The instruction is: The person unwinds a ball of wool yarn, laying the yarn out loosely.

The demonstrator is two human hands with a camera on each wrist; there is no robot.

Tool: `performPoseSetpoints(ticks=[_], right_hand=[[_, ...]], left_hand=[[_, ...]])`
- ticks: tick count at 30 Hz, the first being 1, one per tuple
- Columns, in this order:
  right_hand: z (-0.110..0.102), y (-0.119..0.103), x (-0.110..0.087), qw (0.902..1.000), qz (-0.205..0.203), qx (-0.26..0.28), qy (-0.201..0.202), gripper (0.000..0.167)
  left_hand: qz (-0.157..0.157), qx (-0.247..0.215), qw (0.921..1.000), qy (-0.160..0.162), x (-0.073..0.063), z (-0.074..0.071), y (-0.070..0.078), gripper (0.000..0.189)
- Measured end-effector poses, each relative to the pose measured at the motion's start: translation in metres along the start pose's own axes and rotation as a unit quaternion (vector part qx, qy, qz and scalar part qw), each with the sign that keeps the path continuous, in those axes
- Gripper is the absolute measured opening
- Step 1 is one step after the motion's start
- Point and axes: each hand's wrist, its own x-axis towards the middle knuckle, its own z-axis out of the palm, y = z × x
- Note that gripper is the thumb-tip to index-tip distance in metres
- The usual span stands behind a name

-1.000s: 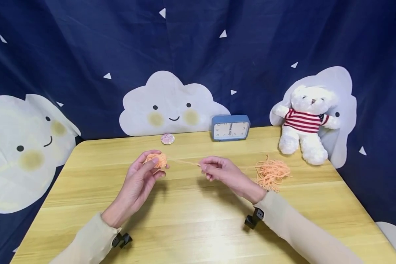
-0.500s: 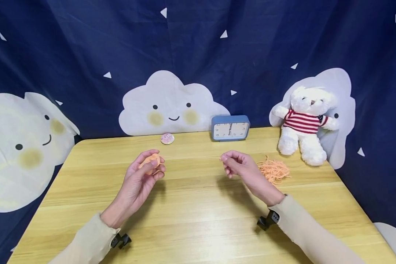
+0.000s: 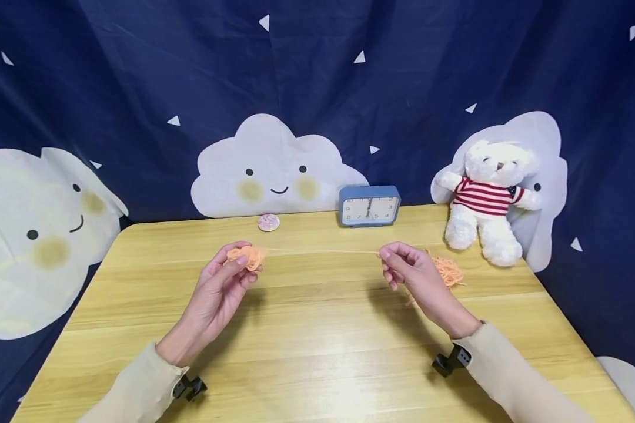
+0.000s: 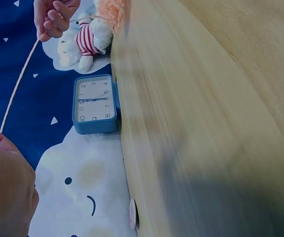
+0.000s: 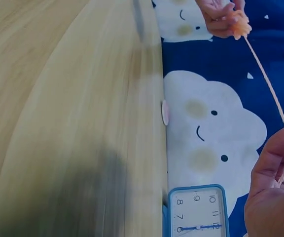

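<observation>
In the head view my left hand (image 3: 219, 294) pinches a small wound ball of orange yarn (image 3: 249, 257) between thumb and fingers. A single strand of yarn (image 3: 317, 251) runs taut from the ball across to my right hand (image 3: 415, 279), whose thumb and forefinger pinch it. Behind the right hand lies a loose heap of the same yarn (image 3: 448, 271), partly covered by that hand. The right wrist view shows the ball (image 5: 239, 24) in the left fingers, with the strand (image 5: 265, 76) stretching down to the right fingertips.
On the wooden table (image 3: 317, 341), a blue clock (image 3: 369, 205) stands at the back edge. A round pink speckled disc (image 3: 268, 222) lies left of it. A white teddy bear (image 3: 489, 200) in a striped shirt sits at the back right, before a dark blue curtain (image 3: 317, 70).
My right hand has moved to the right, away from the left hand, and the strand between them has lengthened. The left hand has barely shifted, turning the ball slightly.
</observation>
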Motion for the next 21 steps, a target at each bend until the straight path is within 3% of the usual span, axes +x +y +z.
performPoseSetpoints(ticks=[7, 10, 16, 21], right_hand=[[-0.016, -0.003, -0.006, 0.9982, -0.022, 0.05, 0.027, 0.014], [-0.026, -0.004, -0.009, 0.9957, -0.037, 0.075, 0.039, 0.015], [-0.048, -0.005, -0.014, 0.9898, -0.053, 0.114, 0.068, 0.017], [-0.071, -0.004, -0.017, 0.9839, -0.053, 0.141, 0.096, 0.016]], left_hand=[[0.008, 0.059, 0.9973, 0.043, -0.001, -0.001, 0.002, 0.031], [0.013, 0.062, 0.9968, 0.048, -0.002, -0.001, 0.002, 0.028], [0.013, 0.041, 0.9987, 0.026, -0.003, -0.002, 0.004, 0.024], [0.014, 0.052, 0.9985, 0.008, -0.005, -0.003, 0.005, 0.026]])
